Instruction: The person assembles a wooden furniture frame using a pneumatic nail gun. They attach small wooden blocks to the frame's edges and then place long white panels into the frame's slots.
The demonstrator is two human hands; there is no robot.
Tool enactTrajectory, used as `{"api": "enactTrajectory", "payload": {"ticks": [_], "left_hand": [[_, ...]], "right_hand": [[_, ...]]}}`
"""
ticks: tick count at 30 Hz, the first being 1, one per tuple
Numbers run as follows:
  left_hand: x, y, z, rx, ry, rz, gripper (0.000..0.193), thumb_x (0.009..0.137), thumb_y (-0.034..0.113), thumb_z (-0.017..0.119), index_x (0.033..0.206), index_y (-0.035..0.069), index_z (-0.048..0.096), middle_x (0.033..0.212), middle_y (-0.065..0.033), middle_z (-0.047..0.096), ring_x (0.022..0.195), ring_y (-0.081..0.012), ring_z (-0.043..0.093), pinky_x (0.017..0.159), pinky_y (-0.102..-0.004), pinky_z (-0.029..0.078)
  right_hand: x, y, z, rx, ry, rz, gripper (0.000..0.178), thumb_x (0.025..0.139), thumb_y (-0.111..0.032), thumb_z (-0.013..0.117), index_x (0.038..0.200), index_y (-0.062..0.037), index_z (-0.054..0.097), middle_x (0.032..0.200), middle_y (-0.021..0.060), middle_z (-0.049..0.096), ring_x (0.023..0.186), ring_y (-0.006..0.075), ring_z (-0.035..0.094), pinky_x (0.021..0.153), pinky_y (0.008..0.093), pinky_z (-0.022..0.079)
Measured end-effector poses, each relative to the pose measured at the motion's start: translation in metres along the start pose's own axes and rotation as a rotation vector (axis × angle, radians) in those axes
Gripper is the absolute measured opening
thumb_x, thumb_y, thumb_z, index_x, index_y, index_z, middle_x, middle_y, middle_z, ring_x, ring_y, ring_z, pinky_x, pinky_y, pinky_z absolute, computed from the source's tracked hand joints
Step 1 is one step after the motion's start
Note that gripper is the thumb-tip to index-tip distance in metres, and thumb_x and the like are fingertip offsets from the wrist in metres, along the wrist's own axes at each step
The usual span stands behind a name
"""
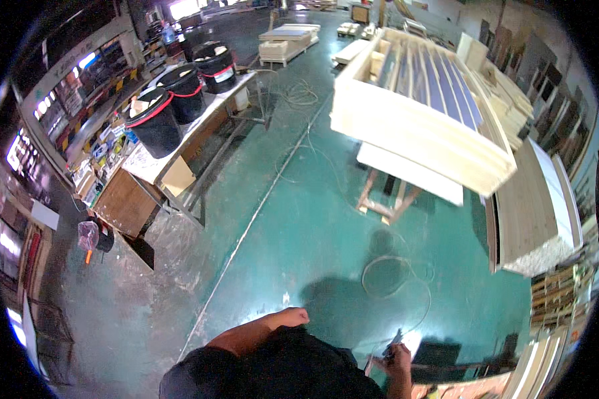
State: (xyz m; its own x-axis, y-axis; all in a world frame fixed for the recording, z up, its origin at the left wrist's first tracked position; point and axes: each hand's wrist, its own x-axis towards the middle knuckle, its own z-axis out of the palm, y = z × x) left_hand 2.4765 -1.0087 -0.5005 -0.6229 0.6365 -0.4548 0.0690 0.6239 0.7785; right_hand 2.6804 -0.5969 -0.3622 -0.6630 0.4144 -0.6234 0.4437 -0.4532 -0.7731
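Note:
My left hand (294,317) is closed in front of my dark shirt, its forearm bent across my body. Nothing shows sticking out of its fingers. Lower right, my right hand (399,359) is wrapped round a small dark hand tool (393,344), whose exact kind is too small to make out. A thin pale hose (427,312) runs up from beside this tool and loops on the green floor (299,246). The hose's joint with the tool is not clear.
Ahead on the right, a large pale wooden frame with slats (412,126) rests on a stand (383,206). Black buckets with red rims (158,130) stand on a workbench (143,163) at left. Stacked boards (536,206) line the right. More hose (299,93) lies farther off.

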Motion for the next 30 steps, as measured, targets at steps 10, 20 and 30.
{"api": "enactTrajectory", "payload": {"ticks": [10, 20, 30], "left_hand": [[-0.046, -0.271, -0.265, 0.203, 0.422, -0.306, 0.025, 0.088, 0.030, 0.058, 0.088, 0.007, 0.066, 0.090, -0.0140, 0.067, 0.088, -0.0326, 0.066, 0.078, -0.0448, 0.052], [-0.038, -0.279, -0.367, -0.828, 0.468, -1.032, 0.031, 0.087, 0.037, 0.059, 0.090, 0.009, 0.072, 0.096, -0.0144, 0.072, 0.090, -0.0338, 0.068, 0.076, -0.0496, 0.053], [0.175, -0.354, -0.620, -0.752, 0.597, -0.846, 0.037, 0.090, 0.037, 0.056, 0.086, 0.004, 0.071, 0.088, -0.0189, 0.071, 0.083, -0.0367, 0.068, 0.072, -0.0508, 0.052]], "right_hand": [[0.167, -0.031, 0.161, -1.177, -0.767, -0.693, 0.015, 0.086, -0.021, 0.071, 0.082, -0.0071, 0.068, 0.072, 0.0094, 0.066, 0.064, 0.0271, 0.064, 0.054, 0.0414, 0.048], [0.527, -0.069, 0.598, -1.296, -0.598, 0.244, 0.028, 0.093, -0.028, 0.064, 0.081, -0.0036, 0.068, 0.068, 0.0121, 0.067, 0.058, 0.0265, 0.064, 0.056, 0.0423, 0.050], [0.677, -0.292, 1.228, -0.982, -0.844, -0.385, 0.030, 0.080, -0.021, 0.075, 0.098, 0.0010, 0.066, 0.079, 0.0114, 0.066, 0.072, 0.0231, 0.065, 0.066, 0.0418, 0.051]]}}
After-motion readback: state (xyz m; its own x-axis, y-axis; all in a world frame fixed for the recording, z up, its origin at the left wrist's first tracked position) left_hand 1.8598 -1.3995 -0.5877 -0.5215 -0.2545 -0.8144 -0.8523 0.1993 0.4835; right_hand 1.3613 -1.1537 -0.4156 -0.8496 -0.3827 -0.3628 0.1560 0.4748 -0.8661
